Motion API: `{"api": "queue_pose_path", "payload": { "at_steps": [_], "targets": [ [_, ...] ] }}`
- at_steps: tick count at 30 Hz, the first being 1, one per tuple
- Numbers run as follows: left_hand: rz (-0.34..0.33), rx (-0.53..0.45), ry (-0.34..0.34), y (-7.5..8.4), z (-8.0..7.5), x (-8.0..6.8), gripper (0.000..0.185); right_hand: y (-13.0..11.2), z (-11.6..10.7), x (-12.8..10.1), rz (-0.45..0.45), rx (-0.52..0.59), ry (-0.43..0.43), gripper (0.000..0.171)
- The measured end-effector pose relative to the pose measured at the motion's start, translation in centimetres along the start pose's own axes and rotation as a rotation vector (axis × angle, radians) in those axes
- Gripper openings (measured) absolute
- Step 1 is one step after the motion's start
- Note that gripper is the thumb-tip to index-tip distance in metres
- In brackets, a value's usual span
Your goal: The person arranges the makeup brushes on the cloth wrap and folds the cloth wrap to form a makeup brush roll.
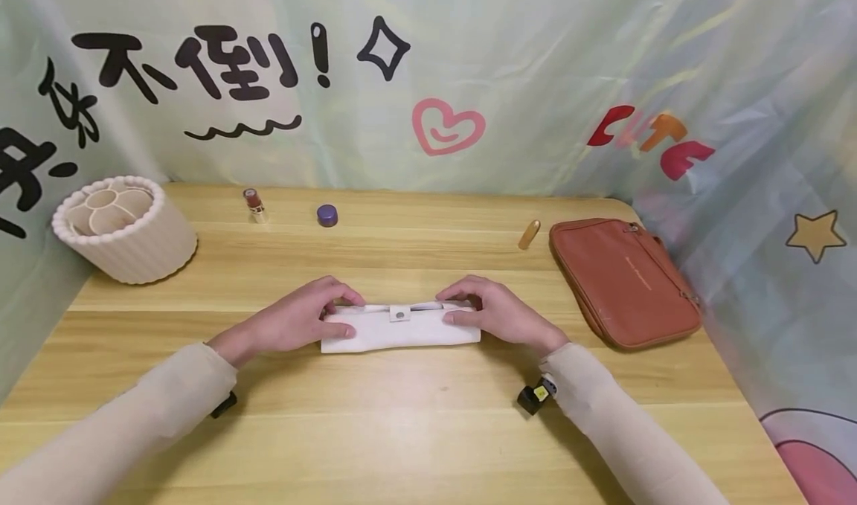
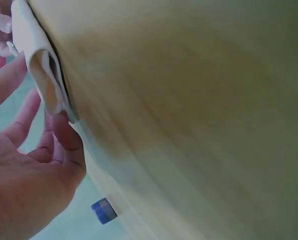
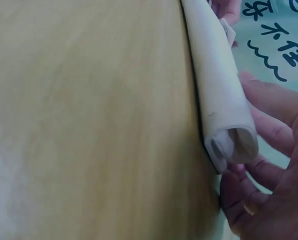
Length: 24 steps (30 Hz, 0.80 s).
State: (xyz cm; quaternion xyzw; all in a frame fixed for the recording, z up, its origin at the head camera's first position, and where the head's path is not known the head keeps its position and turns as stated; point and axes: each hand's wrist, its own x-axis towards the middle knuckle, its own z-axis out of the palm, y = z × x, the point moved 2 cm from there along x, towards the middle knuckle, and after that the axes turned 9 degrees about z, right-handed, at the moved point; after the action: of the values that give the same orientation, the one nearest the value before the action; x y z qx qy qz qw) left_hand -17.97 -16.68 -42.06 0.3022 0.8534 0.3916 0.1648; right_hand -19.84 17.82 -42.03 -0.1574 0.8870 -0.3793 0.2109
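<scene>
A long white folded pouch [image 1: 400,334] lies across the middle of the table, with a snap tab [image 1: 399,313] at the centre of its upper edge. My left hand [image 1: 304,315] holds its left end, thumb on the front and fingers behind. At the other end my right hand [image 1: 498,311] grips it the same way. In the left wrist view the pouch [image 2: 33,30] shows an open, rolled end beside the fingers. The right wrist view shows the pouch's other end [image 3: 223,95], its layers curled over one another.
Behind the hands stand a lipstick [image 1: 254,205], a purple round lid [image 1: 327,216] and a small gold tube [image 1: 529,234]. A cream ribbed holder [image 1: 134,237] with compartments sits at the back left. On the right lies a brown zipped case [image 1: 626,282]. A printed curtain [image 1: 522,66] borders the table.
</scene>
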Motion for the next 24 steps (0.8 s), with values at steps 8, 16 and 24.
{"api": "queue_pose_path", "payload": {
  "at_steps": [8,16,24],
  "targets": [
    [-0.001,0.099,-0.031,0.2,0.3,-0.3,0.059,-0.4,-0.1,-0.4,0.012,-0.023,-0.076,0.033],
    [0.164,0.268,-0.051,1.1,0.9,-0.4,0.021,-0.9,0.3,-0.8,-0.045,-0.084,-0.09,0.024],
    [0.171,0.257,-0.026,0.9,0.2,0.6,0.027,-1.4,0.0,-0.5,-0.075,-0.14,0.025,0.022]
  ]
}}
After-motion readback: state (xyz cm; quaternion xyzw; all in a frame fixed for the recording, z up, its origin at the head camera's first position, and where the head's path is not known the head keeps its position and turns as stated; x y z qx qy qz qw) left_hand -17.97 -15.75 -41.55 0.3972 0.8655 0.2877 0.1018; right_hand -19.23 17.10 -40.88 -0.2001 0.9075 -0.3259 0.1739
